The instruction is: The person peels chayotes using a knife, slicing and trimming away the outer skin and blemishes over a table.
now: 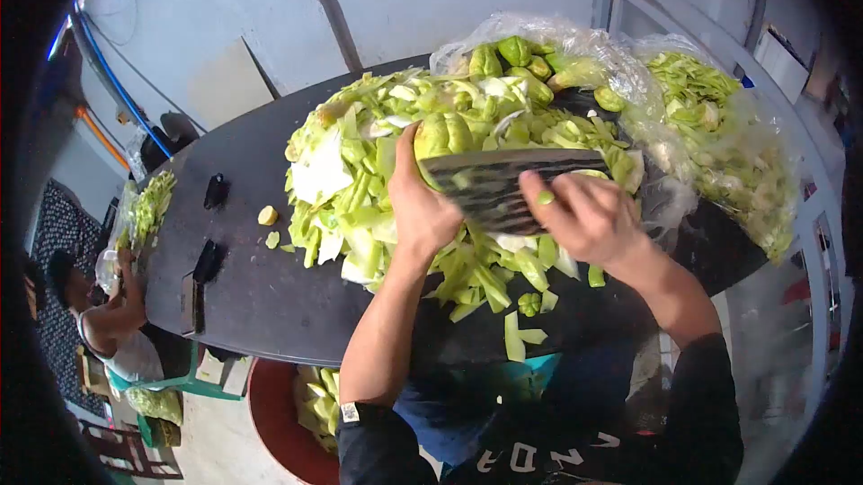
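Note:
My left hand point(421, 206) is closed around a pale green chayote point(443, 135), gripping it from the left side. A broad knife point(494, 181) with a dark, streaked blade lies across the front of the chayote, its tip end close to my left hand. My right hand point(584, 215) grips the knife at its right end, so the handle is hidden by the fingers. A green scrap sticks to that hand. Under and around both hands spreads a large heap of green and whitish cut pieces and peelings point(360, 206).
The dark oval table point(252, 287) carries the heap. Whole chayotes point(515, 51) and a clear bag of green strips point(692, 89) lie at the back right. A red tub point(274, 413) with pale pieces stands below. Another person point(117, 332) sits at the left end.

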`<move>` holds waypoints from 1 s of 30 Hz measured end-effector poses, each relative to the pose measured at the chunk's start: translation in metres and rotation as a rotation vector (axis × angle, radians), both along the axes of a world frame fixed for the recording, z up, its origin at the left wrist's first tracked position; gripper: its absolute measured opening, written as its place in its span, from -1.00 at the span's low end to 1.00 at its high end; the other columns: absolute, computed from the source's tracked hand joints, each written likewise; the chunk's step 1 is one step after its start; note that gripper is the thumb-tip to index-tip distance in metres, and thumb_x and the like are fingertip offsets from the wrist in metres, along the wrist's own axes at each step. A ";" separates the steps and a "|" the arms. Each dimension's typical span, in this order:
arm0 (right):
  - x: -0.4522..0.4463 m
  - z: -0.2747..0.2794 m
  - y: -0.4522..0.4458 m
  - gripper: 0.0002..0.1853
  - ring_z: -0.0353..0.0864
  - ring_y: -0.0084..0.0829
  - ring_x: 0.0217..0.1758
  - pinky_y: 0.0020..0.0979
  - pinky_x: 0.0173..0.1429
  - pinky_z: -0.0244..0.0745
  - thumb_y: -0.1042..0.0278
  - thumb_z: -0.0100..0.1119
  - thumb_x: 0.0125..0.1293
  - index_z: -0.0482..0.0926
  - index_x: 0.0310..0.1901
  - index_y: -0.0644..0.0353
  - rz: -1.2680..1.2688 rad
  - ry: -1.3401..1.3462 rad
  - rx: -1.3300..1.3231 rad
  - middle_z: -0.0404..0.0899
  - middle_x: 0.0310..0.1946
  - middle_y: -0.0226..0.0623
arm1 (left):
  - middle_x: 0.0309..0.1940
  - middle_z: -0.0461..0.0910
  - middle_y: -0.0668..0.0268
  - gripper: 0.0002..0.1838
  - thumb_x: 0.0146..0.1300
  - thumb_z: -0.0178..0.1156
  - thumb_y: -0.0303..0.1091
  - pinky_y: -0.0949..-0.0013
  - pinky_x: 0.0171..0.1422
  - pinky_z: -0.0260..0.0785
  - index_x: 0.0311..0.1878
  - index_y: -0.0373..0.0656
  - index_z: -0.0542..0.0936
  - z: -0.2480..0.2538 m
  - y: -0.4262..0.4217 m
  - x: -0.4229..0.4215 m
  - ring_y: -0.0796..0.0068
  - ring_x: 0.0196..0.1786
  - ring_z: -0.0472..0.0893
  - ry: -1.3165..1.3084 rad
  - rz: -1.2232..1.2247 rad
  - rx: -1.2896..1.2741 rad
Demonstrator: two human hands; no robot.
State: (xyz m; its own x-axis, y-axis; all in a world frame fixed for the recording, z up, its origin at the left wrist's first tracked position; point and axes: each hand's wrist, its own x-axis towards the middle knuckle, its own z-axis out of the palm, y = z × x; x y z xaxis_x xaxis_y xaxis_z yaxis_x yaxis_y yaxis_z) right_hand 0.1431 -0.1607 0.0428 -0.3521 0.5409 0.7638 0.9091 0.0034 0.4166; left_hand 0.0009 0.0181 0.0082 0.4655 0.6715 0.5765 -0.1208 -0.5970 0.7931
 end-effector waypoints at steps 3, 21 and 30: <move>-0.024 0.003 0.021 -0.66 0.44 -0.65 -0.60 -0.59 -0.56 0.46 0.41 0.15 0.07 0.58 -0.04 0.10 0.069 -0.062 -0.026 0.25 -0.56 -0.54 | 0.05 0.57 -0.01 -0.04 -0.09 0.47 -0.15 0.24 0.25 0.38 0.34 -0.41 0.24 -0.007 0.012 -0.001 0.17 0.10 0.58 -0.106 -0.027 0.210; 0.075 -0.017 0.041 -0.79 0.67 0.03 -0.38 -0.05 -0.32 0.61 0.47 0.04 0.29 0.45 -0.04 0.08 -0.191 0.485 -0.145 0.60 -0.40 -0.11 | -0.05 0.62 -0.07 -0.11 -0.28 0.41 -0.46 0.22 0.18 0.47 0.26 -0.39 0.32 0.022 -0.026 -0.004 0.08 0.03 0.65 0.135 0.062 0.120; 0.069 -0.009 0.018 -0.71 0.64 0.06 -0.28 -0.01 -0.24 0.56 0.45 0.11 0.24 0.49 0.02 0.12 -0.131 0.649 -0.097 0.64 -0.31 -0.08 | 0.05 0.53 0.20 -0.30 0.34 0.05 0.15 0.16 -0.01 0.54 0.35 -0.19 0.33 0.020 0.008 -0.031 0.25 0.03 0.59 -0.443 -0.559 -0.807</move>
State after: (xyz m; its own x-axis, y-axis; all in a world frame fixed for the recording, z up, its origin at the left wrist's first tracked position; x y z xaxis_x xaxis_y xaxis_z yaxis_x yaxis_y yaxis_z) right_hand 0.2120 -0.1430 0.0338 0.2357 0.6249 0.7442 0.9707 -0.1140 -0.2117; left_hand -0.0303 0.0264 0.0280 0.6832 0.6856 0.2515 -0.5876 0.3116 0.7468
